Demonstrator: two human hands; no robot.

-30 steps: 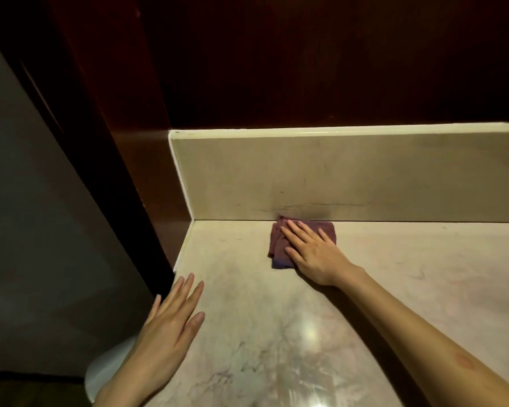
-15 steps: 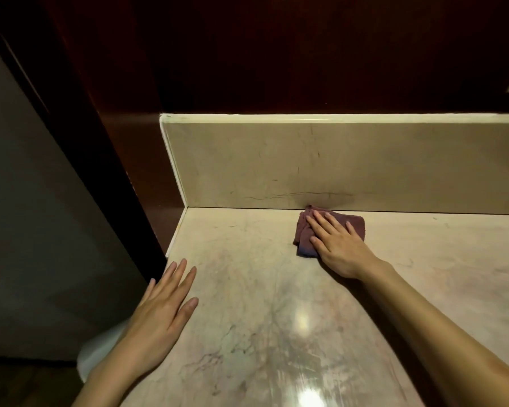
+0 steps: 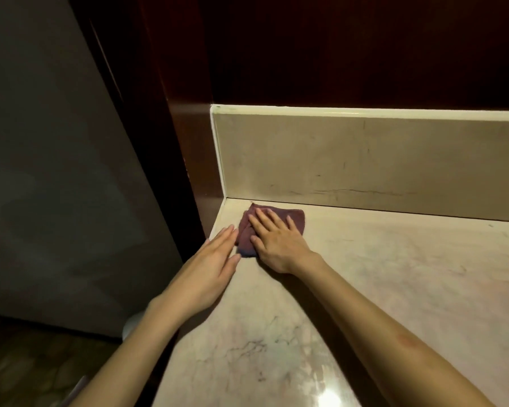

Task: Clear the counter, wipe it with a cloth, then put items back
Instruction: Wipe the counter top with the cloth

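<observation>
A folded purple-maroon cloth (image 3: 296,218) lies on the pale marble counter (image 3: 379,274), in its far left corner against the backsplash. My right hand (image 3: 276,242) lies flat on the cloth with straight fingers and presses it down. My left hand (image 3: 212,265) rests flat on the counter at its left edge, fingers straight, its fingertips right beside the cloth's left side. Most of the cloth is hidden under my right hand.
A cream backsplash (image 3: 365,163) runs along the back of the counter. Dark red wood panelling (image 3: 335,48) rises above it and forms the left wall (image 3: 188,148). Left of the counter is a grey surface (image 3: 56,171), with a white rounded object (image 3: 131,326) low down.
My right hand has slid the cloth to the left along the backsplash into the corner. My left hand has moved forward along the counter's left edge, close to the cloth.
</observation>
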